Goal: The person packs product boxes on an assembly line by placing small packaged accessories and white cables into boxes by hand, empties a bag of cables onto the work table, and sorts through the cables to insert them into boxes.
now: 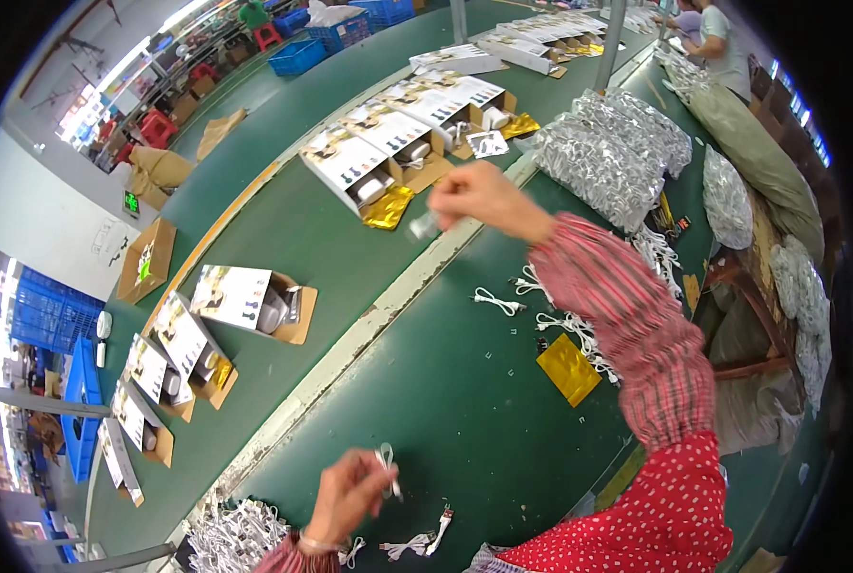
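Note:
My left hand (345,492) is closed in a pinch on a small coiled white cable (386,463), low over the green table. Just below it lie more coiled cables (417,544), with a big heap of them (240,535) to the left. Across the pale divider, my right hand (484,198) is stretched out, fingers closed on a small whitish, see-through thing (424,226) blurred by motion. Close to that hand, a row of open white boxes (345,158) holds white devices, and a gold packet (388,206) sticks out of the nearest one.
More open boxes (240,296) lie at the left on the green belt (302,248). A gold packet (569,370) and scattered white cables (496,301) rest on the table at the right. Beyond are bundles of silvery bags (598,153), a metal post (610,48) and another person (722,48).

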Available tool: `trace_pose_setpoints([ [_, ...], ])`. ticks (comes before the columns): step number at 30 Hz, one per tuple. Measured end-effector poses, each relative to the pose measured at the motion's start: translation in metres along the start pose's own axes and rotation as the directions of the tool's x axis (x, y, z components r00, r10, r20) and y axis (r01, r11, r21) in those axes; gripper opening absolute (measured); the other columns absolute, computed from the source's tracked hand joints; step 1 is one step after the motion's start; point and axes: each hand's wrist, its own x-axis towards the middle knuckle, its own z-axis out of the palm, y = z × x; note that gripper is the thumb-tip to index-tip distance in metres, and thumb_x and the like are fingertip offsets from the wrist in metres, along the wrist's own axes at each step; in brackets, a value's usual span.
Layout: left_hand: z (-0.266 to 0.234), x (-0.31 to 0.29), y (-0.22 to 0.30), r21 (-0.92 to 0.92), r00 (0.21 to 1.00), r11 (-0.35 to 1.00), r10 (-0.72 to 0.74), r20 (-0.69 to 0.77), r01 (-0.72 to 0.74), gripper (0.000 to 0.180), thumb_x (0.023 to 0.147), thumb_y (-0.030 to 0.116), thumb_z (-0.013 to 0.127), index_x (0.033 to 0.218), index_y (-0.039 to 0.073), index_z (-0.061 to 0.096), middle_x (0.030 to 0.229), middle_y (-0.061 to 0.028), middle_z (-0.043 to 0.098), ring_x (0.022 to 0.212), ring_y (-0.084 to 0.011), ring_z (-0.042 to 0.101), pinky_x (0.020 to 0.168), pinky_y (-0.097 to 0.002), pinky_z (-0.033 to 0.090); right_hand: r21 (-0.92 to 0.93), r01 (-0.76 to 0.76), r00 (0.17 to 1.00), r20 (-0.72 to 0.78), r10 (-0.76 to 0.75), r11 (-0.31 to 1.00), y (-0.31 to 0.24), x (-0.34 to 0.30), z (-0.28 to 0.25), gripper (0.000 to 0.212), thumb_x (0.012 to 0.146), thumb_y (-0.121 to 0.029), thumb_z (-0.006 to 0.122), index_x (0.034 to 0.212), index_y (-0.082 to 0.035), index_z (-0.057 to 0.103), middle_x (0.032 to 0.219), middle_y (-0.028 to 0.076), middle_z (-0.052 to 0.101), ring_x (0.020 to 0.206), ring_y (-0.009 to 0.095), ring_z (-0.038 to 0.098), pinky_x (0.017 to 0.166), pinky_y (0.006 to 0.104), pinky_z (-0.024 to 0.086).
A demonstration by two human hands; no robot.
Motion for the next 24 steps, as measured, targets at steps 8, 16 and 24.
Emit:
trace_pose_setpoints([
  [8, -0.035, 0.148, 0.014, -0.492, 0.922, 0.801, 0.185, -0.339, -0.342, 0.025, 0.093, 0.023, 0.055, 0.097, 0.000, 0.045, 0.079, -0.0154, 0.065, 0.043, -0.0151, 0.054, 0.036, -0.0240, 0.039, -0.318, 0.155, 0.756, -0.571, -0.320, 0.935, 0.104, 0.089, 0.122, 0.014, 0.074, -0.012, 0.067, 0.067, -0.001, 0.061, 0.066, 0.013, 0.064, 0.061, 0.024, 0.063, 0.059, 0.0340, 0.048],
  [16, -0.090, 0.253, 0.050, -0.626, 0.751, 0.500, 0.076, -0.656, -0.598, 0.015, 0.088, 0.004, 0.053, 0.100, -0.006, 0.054, 0.079, -0.0136, 0.063, 0.057, -0.0177, 0.061, 0.047, -0.0227, 0.050, 0.532, -0.046, 0.853, -0.419, 0.310, 0.845, 0.117, 0.108, 0.115, 0.020, 0.078, -0.016, 0.068, 0.092, -0.002, 0.069, 0.083, 0.014, 0.067, 0.074, 0.014, 0.064, 0.067, 0.0266, 0.049],
  [24, -0.079, 0.216, 0.048, -0.746, 0.800, 0.295, 0.288, -0.526, -0.597, 0.026, 0.086, -0.010, 0.043, 0.110, -0.018, 0.038, 0.109, -0.0214, 0.049, 0.105, -0.0339, 0.056, 0.096, -0.0342, 0.050, -0.845, 0.229, 0.954, 0.097, -0.283, 0.483, 0.099, 0.090, 0.076, 0.034, 0.075, -0.014, 0.063, 0.106, 0.001, 0.059, 0.102, 0.020, 0.061, 0.098, 0.036, 0.057, 0.086, 0.0396, 0.045],
])
